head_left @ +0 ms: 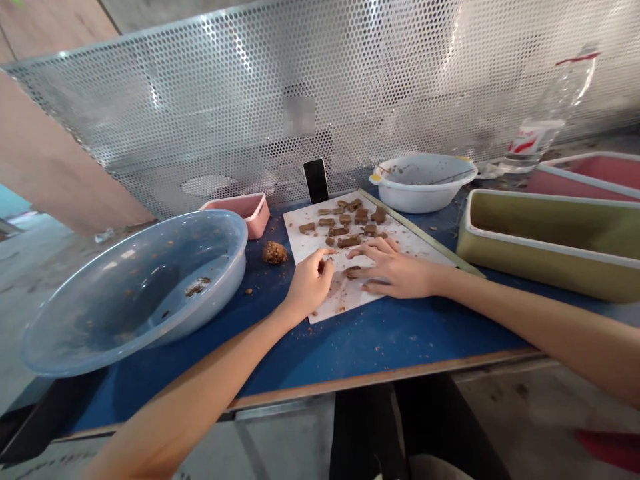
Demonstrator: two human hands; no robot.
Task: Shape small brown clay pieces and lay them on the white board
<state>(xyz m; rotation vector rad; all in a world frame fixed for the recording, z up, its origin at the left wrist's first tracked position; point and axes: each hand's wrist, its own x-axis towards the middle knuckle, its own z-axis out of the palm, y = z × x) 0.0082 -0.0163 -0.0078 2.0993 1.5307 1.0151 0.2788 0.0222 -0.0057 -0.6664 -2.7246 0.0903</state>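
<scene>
A white board (327, 308) lies on the blue table, strewn with crumbs. Several brown clay-like pieces (349, 241), mostly short and blocky, are spread over its far half. My left hand (311, 283) rests at the board's left edge, fingers curled in with thumb and forefinger close together; whatever they hold, if anything, is hidden. Over the board's middle, my right hand (393, 270) has its fingers stretched out and spread. A small brown piece (353, 272) lies at those fingertips, partly covered. Left of the board sits a rough brown lump (275, 252).
A large blue basin (200, 320) stands left, with a small pink box (257, 217) behind it. A phone (316, 181) leans on the perforated metal screen (225, 107). Rightward are a white basin (420, 197), a green planter (540, 267), a pink planter (600, 175) and a bottle (545, 120).
</scene>
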